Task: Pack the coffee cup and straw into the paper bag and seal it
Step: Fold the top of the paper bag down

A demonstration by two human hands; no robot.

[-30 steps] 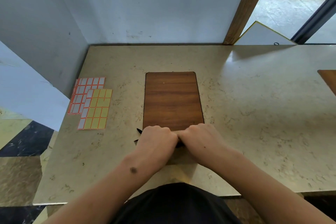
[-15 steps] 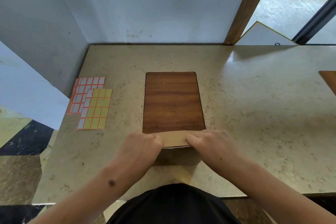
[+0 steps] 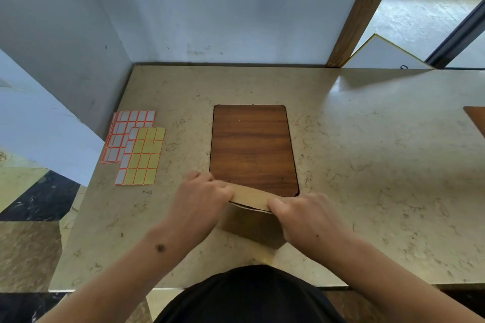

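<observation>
I see brown paper bag (image 3: 252, 225) lower centre | folded top strip runs left-right | left hand (image 3: 202, 199), right hand (image 3: 304, 215) clamped on its ends, equally near

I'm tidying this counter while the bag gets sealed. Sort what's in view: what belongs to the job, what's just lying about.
Belongs to the job:
- brown paper bag, top folded over
- left hand and right hand, each pressing an end of the fold
- sheets of orange-bordered white and yellow sticker labels, probably for sealing

Just lying about:
- dark wood-grain rectangular board
- second wood-grain panel at the right edge
</observation>
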